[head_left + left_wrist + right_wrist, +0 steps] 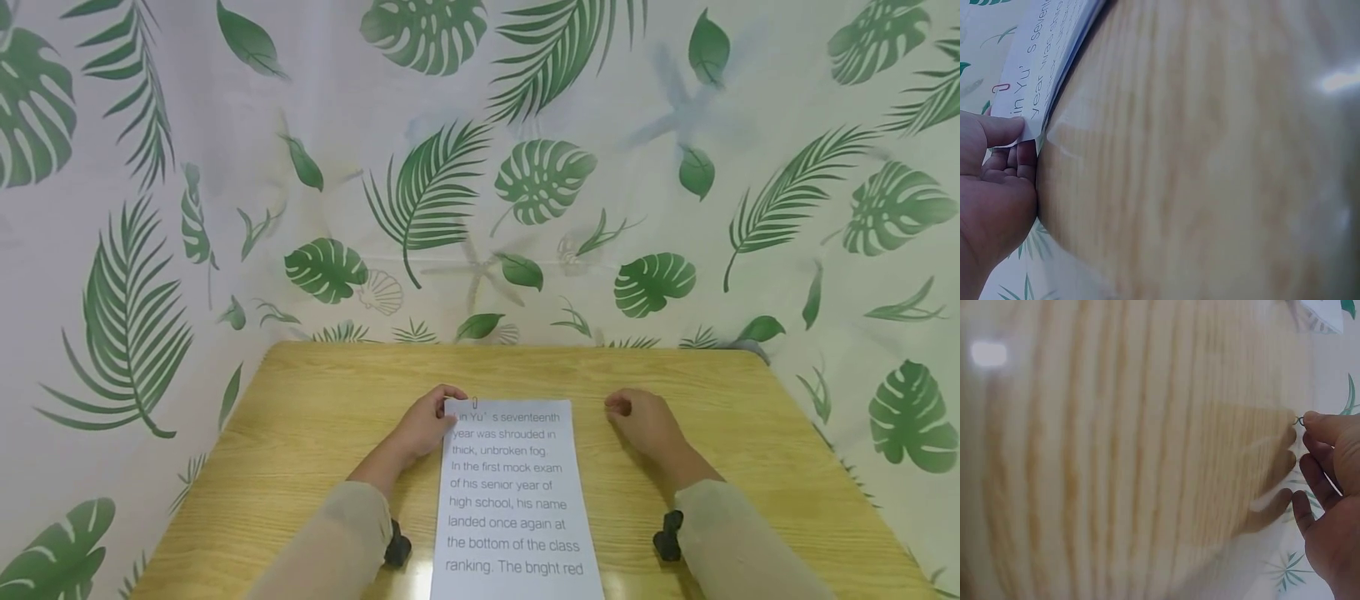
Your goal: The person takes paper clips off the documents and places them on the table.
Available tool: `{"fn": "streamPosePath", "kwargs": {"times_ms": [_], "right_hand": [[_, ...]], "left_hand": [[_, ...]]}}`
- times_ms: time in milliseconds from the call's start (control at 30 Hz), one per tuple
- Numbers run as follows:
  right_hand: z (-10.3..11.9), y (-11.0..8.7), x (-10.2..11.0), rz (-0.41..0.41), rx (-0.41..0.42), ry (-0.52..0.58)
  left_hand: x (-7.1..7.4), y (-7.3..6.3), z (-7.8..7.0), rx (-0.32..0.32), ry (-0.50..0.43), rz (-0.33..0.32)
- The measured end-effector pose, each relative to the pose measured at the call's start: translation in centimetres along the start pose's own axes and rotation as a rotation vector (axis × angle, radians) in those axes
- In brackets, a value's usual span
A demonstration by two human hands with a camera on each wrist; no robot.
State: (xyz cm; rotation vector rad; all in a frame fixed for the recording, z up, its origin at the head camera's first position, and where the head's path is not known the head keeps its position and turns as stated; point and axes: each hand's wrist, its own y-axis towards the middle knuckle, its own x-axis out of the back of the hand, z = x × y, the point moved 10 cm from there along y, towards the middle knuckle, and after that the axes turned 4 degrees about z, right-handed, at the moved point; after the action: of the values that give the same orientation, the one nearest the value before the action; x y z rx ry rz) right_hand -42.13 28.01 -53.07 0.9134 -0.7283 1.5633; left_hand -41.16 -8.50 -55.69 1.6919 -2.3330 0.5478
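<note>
A tall white sheet of paper (pixel 510 492) with large printed English text lies in front of me; in the left wrist view its side edge shows more than one layer. A red paper clip (pixel 1001 88) sits on its top edge, near the left corner. My left hand (pixel 427 425) pinches that top left corner, thumb on the printed face and fingers behind. To the right of the sheet, apart from it, is my right hand (pixel 647 425). Its thumb and index finger pinch a small dark green paper clip (pixel 1300 420), mostly hidden by the fingertips; the other fingers are loosely bent.
The wooden table (pixel 300 417) has a light yellow grain and a glossy surface that reflects light. Behind it and along both sides hangs a white curtain (pixel 465 333) with green leaf prints. Dark wrist devices (pixel 667 536) show at both sleeve cuffs.
</note>
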Motion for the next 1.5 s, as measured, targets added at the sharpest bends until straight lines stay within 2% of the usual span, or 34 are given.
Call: {"fn": "streamPosePath", "kwargs": {"times_ms": [500,833,1033,1133,1267,1500], "right_hand": [[-0.8,0.0,-0.4,0.027,-0.024,-0.036],[-2.0,-0.4,0.1,0.01,-0.126,0.119],[-1.9,0.0,1.4,-0.042,-0.143,0.18],[-0.6,0.1,1.8,-0.064,-0.139,0.215],[2.6,0.6,1.9,-0.09,-0.095,0.252],[8.2,2.0,-0.4,-0.071,-0.016,0.304]], "left_hand": [[0.0,0.1,0.0,-0.011,0.015,-0.008],[-0.1,0.0,-0.1,-0.003,0.031,-0.013],[-0.1,0.1,0.0,-0.008,0.04,-0.02],[0.0,0.1,0.0,-0.013,0.051,-0.025],[0.0,0.1,-0.1,-0.015,0.052,-0.026],[-0.1,0.2,0.0,-0.007,0.039,-0.018]]}}
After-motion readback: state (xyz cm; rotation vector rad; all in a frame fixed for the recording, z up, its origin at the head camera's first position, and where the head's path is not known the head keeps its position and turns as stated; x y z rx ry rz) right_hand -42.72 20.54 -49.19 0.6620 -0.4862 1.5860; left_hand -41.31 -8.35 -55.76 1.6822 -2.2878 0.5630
